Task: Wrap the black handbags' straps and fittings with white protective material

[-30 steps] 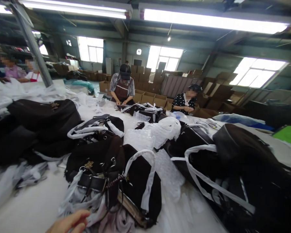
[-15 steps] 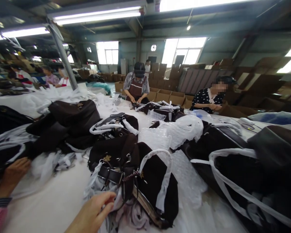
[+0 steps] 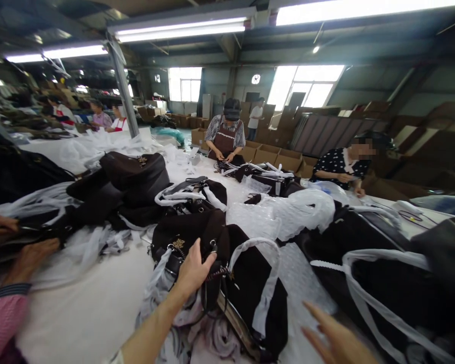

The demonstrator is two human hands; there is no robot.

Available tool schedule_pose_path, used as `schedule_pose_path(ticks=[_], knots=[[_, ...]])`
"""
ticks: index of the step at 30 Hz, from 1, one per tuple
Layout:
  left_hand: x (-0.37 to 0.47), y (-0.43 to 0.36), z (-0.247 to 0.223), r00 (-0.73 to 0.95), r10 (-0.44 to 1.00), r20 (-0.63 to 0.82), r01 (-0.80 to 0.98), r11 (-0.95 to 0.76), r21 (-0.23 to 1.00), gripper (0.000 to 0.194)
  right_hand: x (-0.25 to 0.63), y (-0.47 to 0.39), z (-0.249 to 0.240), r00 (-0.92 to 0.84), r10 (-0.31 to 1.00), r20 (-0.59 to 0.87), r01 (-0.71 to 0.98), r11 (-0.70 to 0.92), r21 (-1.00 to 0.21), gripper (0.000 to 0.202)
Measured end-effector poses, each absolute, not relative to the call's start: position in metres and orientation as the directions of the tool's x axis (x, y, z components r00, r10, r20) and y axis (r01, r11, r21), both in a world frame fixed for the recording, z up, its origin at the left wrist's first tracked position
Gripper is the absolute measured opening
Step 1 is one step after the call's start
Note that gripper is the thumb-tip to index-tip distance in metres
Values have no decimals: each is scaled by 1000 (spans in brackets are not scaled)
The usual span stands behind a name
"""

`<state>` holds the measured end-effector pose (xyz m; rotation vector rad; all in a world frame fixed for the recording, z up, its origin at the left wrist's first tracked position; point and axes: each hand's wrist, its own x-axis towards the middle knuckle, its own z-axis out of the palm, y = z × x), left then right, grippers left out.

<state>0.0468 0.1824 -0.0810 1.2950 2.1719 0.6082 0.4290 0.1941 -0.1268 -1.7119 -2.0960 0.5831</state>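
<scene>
The left hand rests spread and flat on a black handbag lying mid-tabletop, gripping nothing. Right of the handbag, the right hand hovers spread and empty; handling looks barely begun

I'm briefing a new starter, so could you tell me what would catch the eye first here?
Dark brown fabric handbags with white paper-wrapped handles are heaped across the long white worktable. The left hand rests on the nearest bag's metal rings, while the right hand hovers open at the lower right. Crumpled clear bubble wrap lies mid-table.
</scene>
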Motion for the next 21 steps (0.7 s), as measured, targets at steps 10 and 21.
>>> schedule_pose_path(ticks=[10,21], knots=[[22,232,-92,-425,872,-242,597,471,650,70,301,143,-223,-314,911,-267,949,312,-52,100],[-92,182,-20,-453,891,34,601,276,750,51,307,152,-222,-386,909,-157,917,397,44,89]])
